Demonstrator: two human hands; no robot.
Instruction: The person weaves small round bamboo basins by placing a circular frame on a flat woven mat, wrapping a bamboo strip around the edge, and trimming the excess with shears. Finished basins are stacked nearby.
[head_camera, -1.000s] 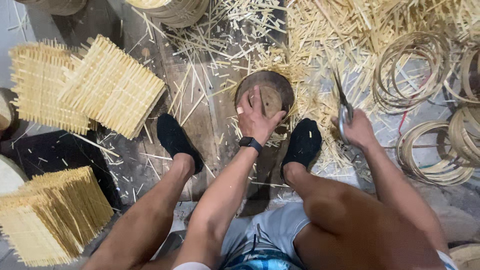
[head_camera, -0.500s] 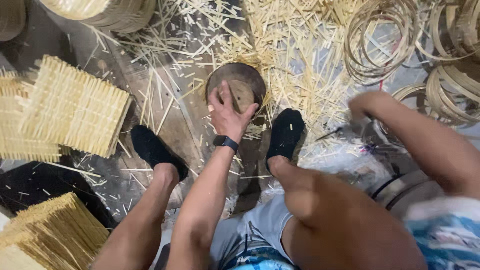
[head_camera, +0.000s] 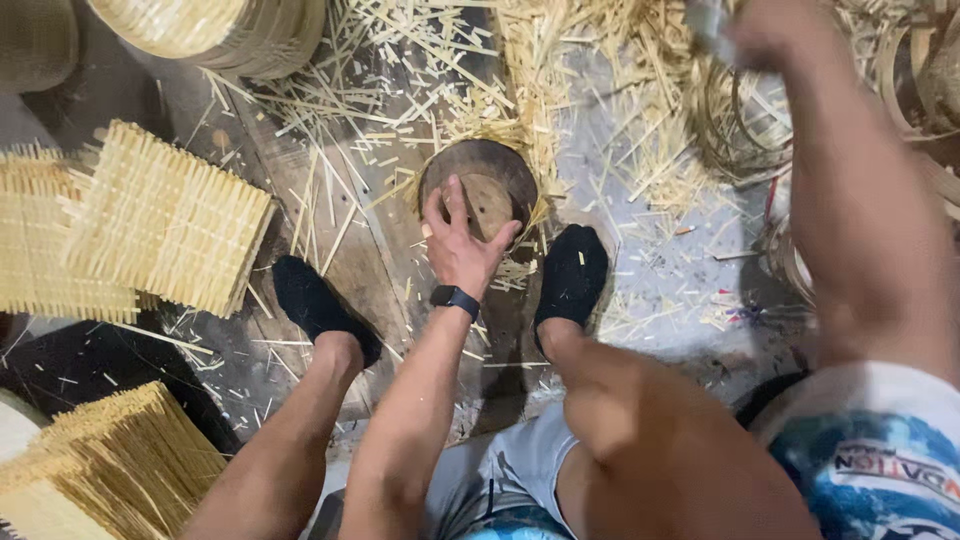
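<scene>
- Raised since the earlier frame, the right hand (head_camera: 755, 30) now sits at the top edge, blurred, gripping a grey tool; which fingers close on it cannot be told.
- Left hand (head_camera: 458, 240) lies flat on a round wooden block (head_camera: 478, 185), fingers spread and unclenched across its near left side.
- Block stands on the floor between two black-socked feet, just ahead of them.
- Woven bamboo mats (head_camera: 165, 230) lie to the left, bamboo slivers (head_camera: 560, 80) scattered around.

Woven bamboo mats (head_camera: 165, 232) are lying left, loose splints (head_camera: 420, 70) are littering the floor, coiled hoops (head_camera: 745, 125) are resting right
</scene>
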